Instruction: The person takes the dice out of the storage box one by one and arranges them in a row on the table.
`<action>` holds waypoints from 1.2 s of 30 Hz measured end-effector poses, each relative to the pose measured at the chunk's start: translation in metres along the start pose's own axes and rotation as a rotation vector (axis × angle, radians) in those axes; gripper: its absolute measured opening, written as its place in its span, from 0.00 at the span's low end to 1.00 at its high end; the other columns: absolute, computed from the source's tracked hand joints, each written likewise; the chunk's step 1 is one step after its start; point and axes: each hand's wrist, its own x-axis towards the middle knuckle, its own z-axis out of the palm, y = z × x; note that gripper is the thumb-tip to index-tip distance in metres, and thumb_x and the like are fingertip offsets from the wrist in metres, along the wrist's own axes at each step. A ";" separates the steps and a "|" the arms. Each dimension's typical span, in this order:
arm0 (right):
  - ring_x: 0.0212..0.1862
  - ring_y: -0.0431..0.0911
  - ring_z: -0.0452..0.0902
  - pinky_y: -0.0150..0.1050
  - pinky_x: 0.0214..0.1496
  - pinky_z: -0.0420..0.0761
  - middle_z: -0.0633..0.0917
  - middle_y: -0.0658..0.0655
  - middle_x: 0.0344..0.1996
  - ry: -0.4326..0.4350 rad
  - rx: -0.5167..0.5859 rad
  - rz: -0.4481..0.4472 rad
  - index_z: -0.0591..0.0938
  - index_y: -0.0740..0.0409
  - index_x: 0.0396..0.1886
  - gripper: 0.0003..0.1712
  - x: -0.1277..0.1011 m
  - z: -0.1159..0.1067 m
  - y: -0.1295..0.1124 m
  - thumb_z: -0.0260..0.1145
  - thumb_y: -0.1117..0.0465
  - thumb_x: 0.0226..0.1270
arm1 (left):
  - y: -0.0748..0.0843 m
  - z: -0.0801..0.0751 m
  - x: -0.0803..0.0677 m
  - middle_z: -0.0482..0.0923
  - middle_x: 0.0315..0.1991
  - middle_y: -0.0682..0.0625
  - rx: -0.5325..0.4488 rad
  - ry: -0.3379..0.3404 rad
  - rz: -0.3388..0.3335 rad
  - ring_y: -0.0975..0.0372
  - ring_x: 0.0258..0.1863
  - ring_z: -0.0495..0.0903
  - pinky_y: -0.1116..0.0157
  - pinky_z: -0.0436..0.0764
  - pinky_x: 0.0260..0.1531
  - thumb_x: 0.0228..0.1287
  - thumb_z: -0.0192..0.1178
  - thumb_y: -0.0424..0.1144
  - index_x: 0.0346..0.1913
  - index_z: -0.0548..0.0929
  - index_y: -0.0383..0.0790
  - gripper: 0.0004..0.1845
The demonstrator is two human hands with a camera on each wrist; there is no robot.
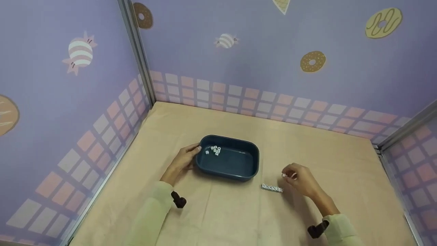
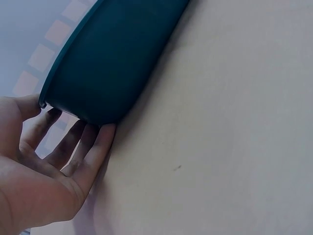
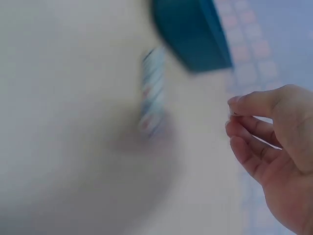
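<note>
judging by how things lie, the work looks partly done: a few dice (image 1: 214,150) sit in the blue tub (image 1: 251,160), which the left hand (image 1: 182,160) steadies with straight fingers, the right hand (image 1: 300,179) pinches one die (image 1: 284,175) just above a short row of dice (image 1: 272,188) left on the table (image 1: 239,215) (blurred in the wrist view).

Tan tabletop (image 1: 239,215) — purple, seemingly candy-patterned walls (image 1: 259,51).

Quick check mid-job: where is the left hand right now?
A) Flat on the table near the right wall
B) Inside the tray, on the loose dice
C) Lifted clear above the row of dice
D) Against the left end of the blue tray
D: the left hand rests against the left end of the blue tray, fingers along its outer wall and thumb at the rim.
</note>
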 end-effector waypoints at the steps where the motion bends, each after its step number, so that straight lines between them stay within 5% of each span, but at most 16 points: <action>1: 0.38 0.46 0.83 0.39 0.41 0.85 0.86 0.53 0.36 -0.006 0.001 0.015 0.87 0.62 0.41 0.10 -0.007 0.001 0.006 0.74 0.77 0.64 | 0.000 0.000 0.000 0.71 0.76 0.42 0.000 0.001 0.000 0.46 0.69 0.75 0.43 0.82 0.52 0.82 0.58 0.49 0.77 0.75 0.47 0.27; 9: 0.40 0.43 0.83 0.39 0.44 0.85 0.86 0.51 0.37 -0.064 0.002 0.111 0.87 0.59 0.41 0.10 -0.038 0.012 0.025 0.75 0.75 0.64 | 0.002 0.001 0.000 0.71 0.76 0.41 -0.021 -0.008 -0.015 0.46 0.69 0.75 0.44 0.82 0.54 0.82 0.59 0.49 0.78 0.74 0.45 0.27; 17: 0.38 0.42 0.81 0.39 0.42 0.84 0.84 0.51 0.36 -0.089 0.002 0.062 0.87 0.59 0.39 0.10 -0.038 0.018 0.021 0.76 0.75 0.63 | 0.001 0.001 0.001 0.71 0.76 0.42 -0.021 0.000 -0.002 0.47 0.70 0.74 0.46 0.82 0.55 0.82 0.59 0.49 0.77 0.75 0.45 0.27; 27: 0.37 0.41 0.78 0.35 0.40 0.81 0.81 0.49 0.35 -0.094 0.011 0.096 0.88 0.57 0.40 0.10 -0.039 0.024 0.021 0.76 0.74 0.65 | 0.002 -0.002 -0.001 0.74 0.73 0.41 -0.003 -0.003 0.014 0.49 0.60 0.81 0.55 0.85 0.44 0.82 0.58 0.50 0.77 0.76 0.47 0.26; 36: 0.38 0.43 0.77 0.37 0.41 0.80 0.82 0.50 0.37 -0.117 -0.032 0.103 0.88 0.59 0.45 0.11 -0.036 0.023 0.013 0.78 0.71 0.64 | 0.000 -0.001 -0.002 0.73 0.74 0.40 -0.014 -0.011 0.040 0.46 0.67 0.78 0.50 0.82 0.56 0.82 0.59 0.48 0.77 0.75 0.44 0.27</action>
